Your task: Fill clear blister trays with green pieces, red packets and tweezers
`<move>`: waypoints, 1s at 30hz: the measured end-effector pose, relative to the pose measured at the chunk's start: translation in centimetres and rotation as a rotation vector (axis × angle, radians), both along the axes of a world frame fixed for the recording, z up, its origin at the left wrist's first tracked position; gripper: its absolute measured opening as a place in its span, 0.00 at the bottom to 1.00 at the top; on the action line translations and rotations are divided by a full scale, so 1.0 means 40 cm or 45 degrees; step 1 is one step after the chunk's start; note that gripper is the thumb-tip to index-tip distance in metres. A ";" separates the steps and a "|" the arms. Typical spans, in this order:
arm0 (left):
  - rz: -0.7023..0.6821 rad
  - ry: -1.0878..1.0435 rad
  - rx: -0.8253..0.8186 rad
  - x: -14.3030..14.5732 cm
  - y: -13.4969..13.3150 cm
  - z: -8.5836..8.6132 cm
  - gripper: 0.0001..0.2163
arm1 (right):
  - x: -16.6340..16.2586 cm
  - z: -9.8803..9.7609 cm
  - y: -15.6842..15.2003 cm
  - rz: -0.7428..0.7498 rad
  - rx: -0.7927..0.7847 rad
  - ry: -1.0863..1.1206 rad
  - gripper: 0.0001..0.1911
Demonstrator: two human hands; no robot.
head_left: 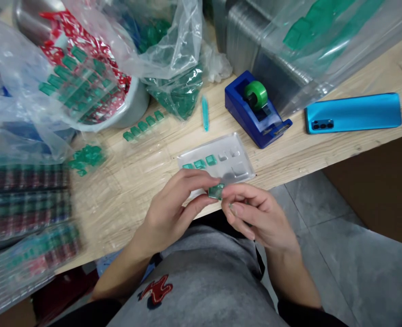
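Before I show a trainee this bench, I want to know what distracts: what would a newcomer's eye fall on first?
Probably the bright blue phone at the right of the table, with the dark blue tape dispenser to its left. The red heap in the upper-left bucket also stands out. At centre, the left hand pinches a small green piece beside the right hand.

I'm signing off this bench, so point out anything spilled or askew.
The jumbled green pieces by the bucket look untidy against the neat green row nearby; whether they spilled, I can't tell.
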State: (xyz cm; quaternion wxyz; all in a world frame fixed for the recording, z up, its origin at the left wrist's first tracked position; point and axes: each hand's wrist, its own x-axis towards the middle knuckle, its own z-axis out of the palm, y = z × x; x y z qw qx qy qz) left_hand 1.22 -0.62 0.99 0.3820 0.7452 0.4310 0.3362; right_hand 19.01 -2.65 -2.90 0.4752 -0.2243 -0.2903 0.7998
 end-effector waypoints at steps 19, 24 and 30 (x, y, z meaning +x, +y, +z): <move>-0.124 0.685 0.410 0.042 0.163 -0.123 0.09 | 0.071 -0.031 0.012 -0.631 -0.021 -0.425 0.11; -0.155 0.659 0.480 0.051 0.163 -0.129 0.09 | 0.069 -0.033 0.013 -0.616 -0.040 -0.445 0.11; -0.112 0.855 0.553 0.064 0.157 -0.157 0.10 | 0.061 -0.022 0.021 -0.698 -0.249 -0.340 0.08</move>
